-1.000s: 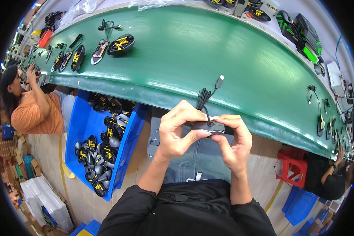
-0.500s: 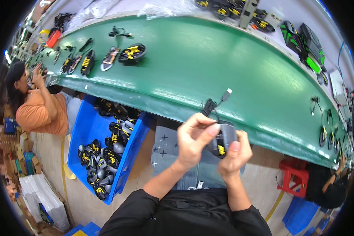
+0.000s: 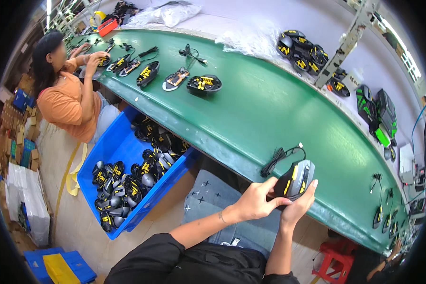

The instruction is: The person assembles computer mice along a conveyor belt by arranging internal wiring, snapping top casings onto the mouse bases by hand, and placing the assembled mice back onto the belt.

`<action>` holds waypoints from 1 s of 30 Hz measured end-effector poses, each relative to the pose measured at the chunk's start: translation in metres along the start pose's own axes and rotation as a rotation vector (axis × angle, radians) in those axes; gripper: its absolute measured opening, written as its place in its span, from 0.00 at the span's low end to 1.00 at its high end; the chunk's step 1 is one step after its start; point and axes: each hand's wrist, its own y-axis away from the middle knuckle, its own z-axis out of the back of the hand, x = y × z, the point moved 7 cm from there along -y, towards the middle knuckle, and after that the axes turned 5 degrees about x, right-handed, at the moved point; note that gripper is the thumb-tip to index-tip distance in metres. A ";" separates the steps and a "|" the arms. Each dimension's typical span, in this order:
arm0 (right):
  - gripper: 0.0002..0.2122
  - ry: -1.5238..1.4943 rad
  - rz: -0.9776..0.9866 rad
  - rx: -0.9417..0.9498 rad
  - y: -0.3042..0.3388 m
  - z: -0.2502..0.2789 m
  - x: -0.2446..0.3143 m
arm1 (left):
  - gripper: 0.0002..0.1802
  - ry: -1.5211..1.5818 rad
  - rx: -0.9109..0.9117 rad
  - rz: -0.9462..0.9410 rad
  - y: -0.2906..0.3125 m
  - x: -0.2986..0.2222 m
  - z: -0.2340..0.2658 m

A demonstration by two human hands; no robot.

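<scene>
Near the front edge of the green work surface (image 3: 251, 123), a black and grey computer mouse (image 3: 299, 177) with yellow accents is held up between both my hands. My left hand (image 3: 258, 199) grips its left side, thumb along the near end. Around the right side and near end curl the fingers of my right hand (image 3: 299, 204). A bundled black cable (image 3: 275, 160) with a light plug trails beyond the mouse over the green surface.
An open mouse shell (image 3: 204, 84) and a circuit-fitted mouse base (image 3: 176, 79) lie further left. Below stands a blue bin (image 3: 144, 208) of mouse parts. A person in orange (image 3: 66, 102) works at left. More mice (image 3: 302, 49) sit on the back ledge; a red stool (image 3: 336, 260) stands right.
The mouse has moved right and turned, now showing its closed outer shell. My hands have shifted with it, and the view has swung so the bench and bin appear at a steeper slant.
</scene>
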 end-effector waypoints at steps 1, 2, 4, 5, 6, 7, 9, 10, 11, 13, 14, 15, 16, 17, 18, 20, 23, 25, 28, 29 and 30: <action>0.26 0.080 -0.001 0.004 0.000 0.005 -0.002 | 0.21 0.022 0.006 0.002 -0.002 0.000 -0.002; 0.26 0.075 0.013 0.007 -0.007 0.009 -0.001 | 0.21 0.048 0.017 0.001 -0.006 0.000 -0.006; 0.25 0.091 -0.064 0.117 -0.027 0.019 -0.008 | 0.18 0.055 0.034 0.053 -0.019 0.007 -0.017; 0.24 -0.090 -0.088 0.234 -0.044 0.015 -0.004 | 0.16 -0.079 0.054 0.085 -0.028 0.004 -0.018; 0.24 -0.183 -0.139 0.196 -0.065 0.015 -0.004 | 0.15 -0.212 0.080 0.111 -0.039 0.001 -0.019; 0.24 -0.229 -0.136 0.203 -0.079 0.005 0.007 | 0.14 -0.136 0.030 0.093 -0.046 0.000 -0.009; 0.24 -0.117 -0.110 0.200 -0.105 -0.007 0.034 | 0.14 0.056 -0.033 0.119 -0.059 -0.003 0.005; 0.25 -0.152 -0.066 0.214 -0.118 -0.007 0.046 | 0.14 0.166 -0.045 0.149 -0.070 -0.011 0.007; 0.26 -0.107 -0.028 0.216 -0.125 -0.008 0.061 | 0.16 0.215 -0.078 0.089 -0.078 -0.024 0.007; 0.26 -0.128 -0.058 0.263 -0.114 -0.004 0.073 | 0.27 0.286 -0.085 0.037 -0.089 -0.052 0.004; 0.26 -0.141 -0.056 0.291 -0.108 -0.002 0.073 | 0.27 0.291 -0.066 0.033 -0.096 -0.054 -0.002; 0.27 -0.011 0.015 0.240 -0.106 0.004 0.069 | 0.30 0.275 -0.028 -0.072 -0.101 -0.063 -0.008; 0.27 -0.040 0.048 0.208 -0.087 -0.002 0.082 | 0.32 0.251 -0.002 -0.167 -0.100 -0.069 -0.010; 0.27 -0.131 0.012 0.212 -0.081 -0.003 0.077 | 0.34 0.308 0.023 -0.132 -0.097 -0.068 -0.014; 0.27 -0.223 -0.025 0.217 -0.077 -0.003 0.072 | 0.34 0.306 0.029 -0.117 -0.093 -0.066 -0.015; 0.27 -0.213 -0.058 0.210 -0.071 0.007 0.065 | 0.35 0.274 0.068 -0.159 -0.087 -0.066 -0.021; 0.27 -0.146 -0.089 0.215 -0.061 0.009 0.059 | 0.35 0.286 0.104 -0.134 -0.074 -0.063 -0.020; 0.25 -0.104 -0.065 0.261 -0.056 0.009 0.063 | 0.33 0.340 0.086 -0.048 -0.069 -0.061 -0.019; 0.23 -0.138 -0.028 0.419 -0.048 0.010 0.070 | 0.31 0.440 0.076 -0.069 -0.066 -0.060 -0.019; 0.24 -0.056 0.069 0.455 -0.049 0.015 0.072 | 0.31 0.444 0.093 -0.062 -0.065 -0.058 -0.022; 0.24 -0.055 0.066 0.436 -0.048 0.019 0.070 | 0.31 0.431 0.080 -0.061 -0.063 -0.057 -0.023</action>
